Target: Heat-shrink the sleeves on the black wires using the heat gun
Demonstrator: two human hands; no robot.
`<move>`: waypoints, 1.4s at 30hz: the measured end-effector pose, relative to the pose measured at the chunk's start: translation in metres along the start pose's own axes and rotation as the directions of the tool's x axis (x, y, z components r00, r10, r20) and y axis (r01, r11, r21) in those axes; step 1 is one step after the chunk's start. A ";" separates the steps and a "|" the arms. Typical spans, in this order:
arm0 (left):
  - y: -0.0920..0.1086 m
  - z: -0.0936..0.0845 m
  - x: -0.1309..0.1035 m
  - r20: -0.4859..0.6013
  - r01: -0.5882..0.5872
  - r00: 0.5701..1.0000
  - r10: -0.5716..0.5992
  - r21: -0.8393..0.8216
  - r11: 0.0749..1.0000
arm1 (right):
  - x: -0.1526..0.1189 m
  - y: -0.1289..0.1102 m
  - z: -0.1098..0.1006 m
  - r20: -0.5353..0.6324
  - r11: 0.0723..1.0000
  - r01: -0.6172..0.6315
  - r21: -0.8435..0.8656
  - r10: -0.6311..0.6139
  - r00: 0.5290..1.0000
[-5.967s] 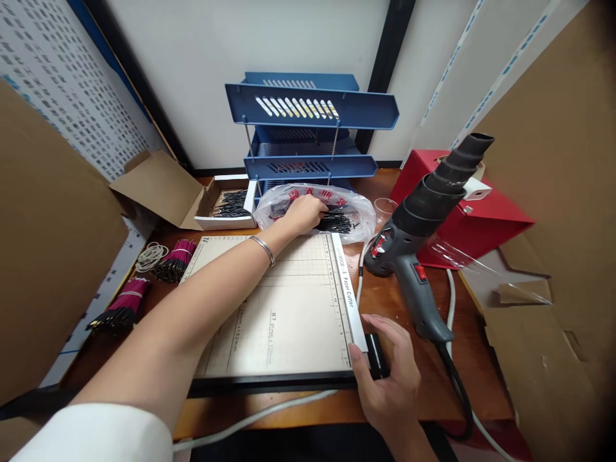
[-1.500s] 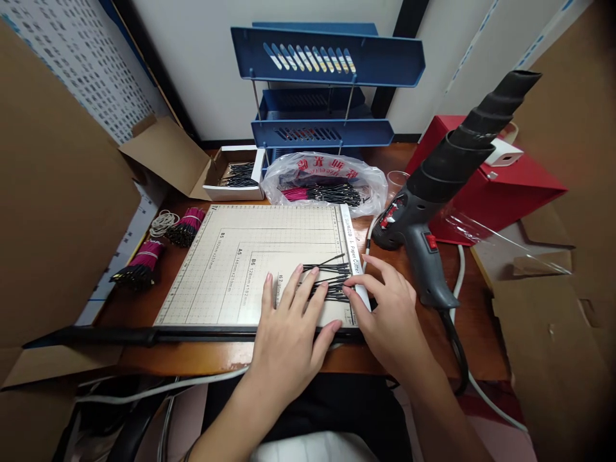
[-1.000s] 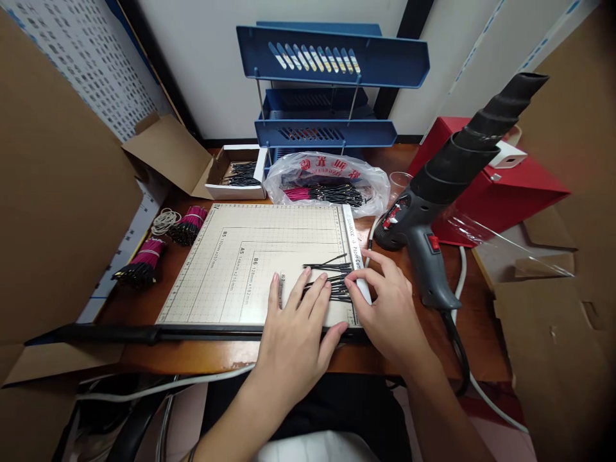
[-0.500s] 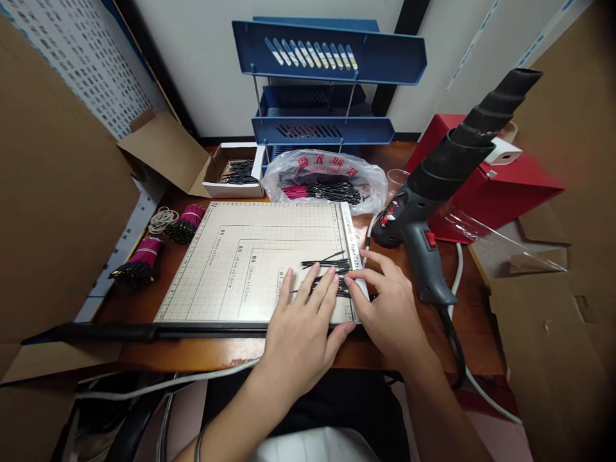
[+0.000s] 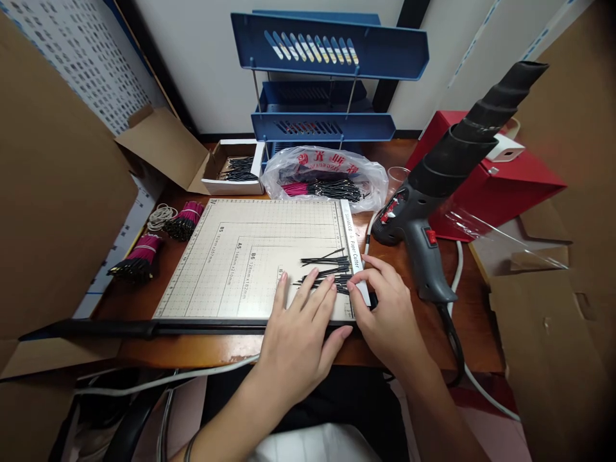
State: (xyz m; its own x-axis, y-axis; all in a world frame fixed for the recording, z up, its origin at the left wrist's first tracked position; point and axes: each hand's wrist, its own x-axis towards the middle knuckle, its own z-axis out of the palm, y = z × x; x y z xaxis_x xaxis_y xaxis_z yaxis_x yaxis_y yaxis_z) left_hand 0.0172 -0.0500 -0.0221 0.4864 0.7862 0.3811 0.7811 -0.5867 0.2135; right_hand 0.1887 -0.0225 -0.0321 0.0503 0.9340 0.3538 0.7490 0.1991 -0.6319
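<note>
Short black wires lie in a loose row on the cream board of a paper cutter, their right ends near its white edge strip. My left hand rests on the board, palm down and fingers spread, with fingertips over the lower wires and partly hiding them. At the strip, my right hand has its thumb and index fingertips close together on the ends of the lower wires. Its other fingers curl above the strip. The cutter's black handle lies down along the near side.
A heat gun stands on the right before a red box. Behind the cutter are a plastic bag of wires, a small carton of black wires and a blue rack. Pink-and-black wire bundles lie left.
My left hand has slid slightly left and down, showing more of the black wires. My right fingertips stay at the wire ends. The whole view has shifted a little.
</note>
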 end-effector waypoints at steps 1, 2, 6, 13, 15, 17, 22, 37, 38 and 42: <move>0.000 0.000 0.000 0.000 -0.004 1.000 0.004 -0.005 1.000 | -0.001 0.000 0.001 0.017 1.000 -0.003 -0.004 0.003 1.000; -0.001 -0.001 0.000 -0.006 -0.008 1.000 0.008 -0.008 1.000 | -0.003 0.000 0.001 0.032 1.000 -0.006 -0.006 0.006 0.999; -0.011 -0.007 0.007 -0.094 0.015 0.995 -0.015 -0.004 1.000 | -0.006 0.001 0.004 0.026 1.000 -0.008 0.004 0.008 1.000; -0.038 -0.025 0.042 0.067 0.048 0.997 -0.044 -0.073 0.996 | -0.004 0.003 0.006 -0.009 1.000 -0.002 0.003 0.002 1.000; -0.039 -0.027 0.049 0.149 0.049 0.988 -0.039 -0.059 0.997 | -0.004 0.003 0.006 -0.009 1.000 0.005 0.006 -0.005 1.000; -0.039 -0.028 0.055 0.213 0.042 0.976 -0.036 -0.024 0.999 | -0.004 0.003 0.007 -0.011 1.000 0.009 0.006 -0.009 1.000; -0.038 -0.030 0.070 0.356 0.030 0.934 -0.029 0.004 1.000 | -0.005 0.003 0.008 -0.008 1.000 0.028 -0.007 -0.028 1.000; -0.026 -0.016 0.081 0.325 -0.022 0.945 0.029 -0.026 0.999 | -0.007 0.001 0.008 -0.073 1.000 -0.023 0.019 0.025 0.997; -0.025 -0.016 0.081 0.333 -0.005 0.943 0.016 -0.034 0.999 | -0.007 0.001 0.008 -0.083 0.999 -0.038 0.036 0.041 0.996; -0.027 -0.021 0.073 0.279 0.057 0.960 -0.032 -0.083 0.995 | -0.007 0.001 0.007 -0.052 0.996 -0.054 0.064 0.057 0.997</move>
State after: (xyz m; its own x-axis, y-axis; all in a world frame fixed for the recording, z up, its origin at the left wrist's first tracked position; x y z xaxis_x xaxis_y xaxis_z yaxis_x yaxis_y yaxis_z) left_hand 0.0230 0.0192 0.0182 0.5513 0.8274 0.1076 0.7725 -0.5549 0.3089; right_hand 0.1841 -0.0267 -0.0404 0.1274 0.9270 0.3528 0.7012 0.1674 -0.6931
